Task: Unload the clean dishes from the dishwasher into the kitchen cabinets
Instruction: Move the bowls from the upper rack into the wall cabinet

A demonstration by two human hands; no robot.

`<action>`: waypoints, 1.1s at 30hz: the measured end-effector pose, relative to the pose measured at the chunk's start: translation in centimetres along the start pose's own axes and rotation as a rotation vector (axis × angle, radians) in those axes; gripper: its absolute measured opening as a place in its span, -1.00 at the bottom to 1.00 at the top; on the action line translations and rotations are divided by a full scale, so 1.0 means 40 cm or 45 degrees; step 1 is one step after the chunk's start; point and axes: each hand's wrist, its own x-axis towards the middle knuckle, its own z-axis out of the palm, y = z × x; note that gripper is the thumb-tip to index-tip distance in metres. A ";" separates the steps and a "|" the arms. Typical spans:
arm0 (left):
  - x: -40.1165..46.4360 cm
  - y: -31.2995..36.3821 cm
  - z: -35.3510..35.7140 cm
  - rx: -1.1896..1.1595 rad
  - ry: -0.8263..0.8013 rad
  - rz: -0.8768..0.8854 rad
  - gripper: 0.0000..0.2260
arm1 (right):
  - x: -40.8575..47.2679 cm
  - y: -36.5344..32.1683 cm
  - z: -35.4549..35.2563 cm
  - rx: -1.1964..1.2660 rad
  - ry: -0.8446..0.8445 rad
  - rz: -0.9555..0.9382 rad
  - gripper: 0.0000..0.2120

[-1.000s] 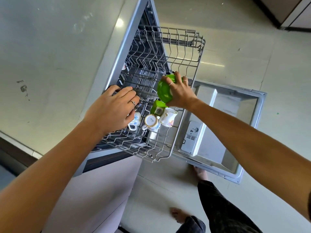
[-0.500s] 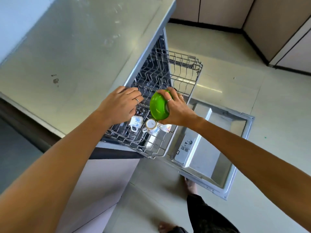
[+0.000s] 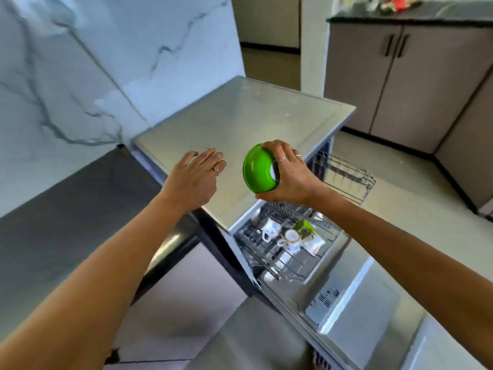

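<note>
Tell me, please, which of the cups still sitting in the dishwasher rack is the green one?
It is the green cup at the back of the cluster in the rack, tilted. The three cups around it are white with blue pattern.

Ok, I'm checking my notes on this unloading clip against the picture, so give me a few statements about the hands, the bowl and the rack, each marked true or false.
1. The right hand grips the green bowl. True.
2. The left hand holds a mug. False: it holds nothing, its fingers spread above the steel countertop.
3. White patterned mugs sit in the pulled-out dishwasher rack. True.
4. The dishwasher door is closed. False: it hangs open below the rack.
5. The bowl rests on the countertop. False: it is held up in the air, on its side.
</note>
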 end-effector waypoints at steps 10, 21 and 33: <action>-0.429 -0.315 -0.266 0.331 0.156 -0.413 -0.63 | 0.147 -0.555 0.079 0.003 0.144 -0.467 0.04; -0.836 -0.573 -0.557 0.520 0.271 -0.854 -0.53 | 0.238 -1.098 0.107 -0.092 0.301 -0.989 -0.01; -0.814 -0.785 -0.674 0.754 0.421 -0.728 -0.57 | 0.474 -1.330 -0.046 0.035 0.635 -1.043 0.00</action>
